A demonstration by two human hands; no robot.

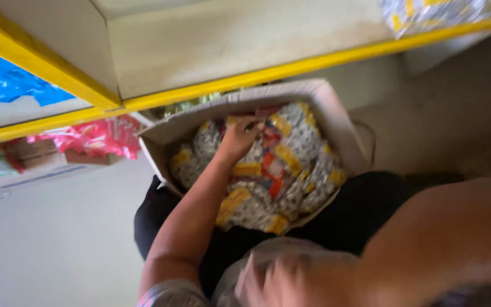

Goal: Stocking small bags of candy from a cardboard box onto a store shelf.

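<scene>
An open cardboard box (336, 116) rests on my lap, filled with several small packets (291, 170) printed in white, yellow and red. My left hand (238, 138) reaches into the far end of the box, its fingers curled around one of the packets there. My right hand (268, 278) is low in the view, close to the camera and badly blurred, lying against a grey rounded shape; whether it grips anything is unclear. My right forearm (456, 233) crosses the lower right corner.
Yellow-edged shelves (268, 74) run across the top, just beyond the box. Blue wrapped goods (7, 79) lie on the left shelf, pink-red packages (98, 136) below it, and more packets (427, 14) at the upper right. Pale floor (46, 239) lies to the left.
</scene>
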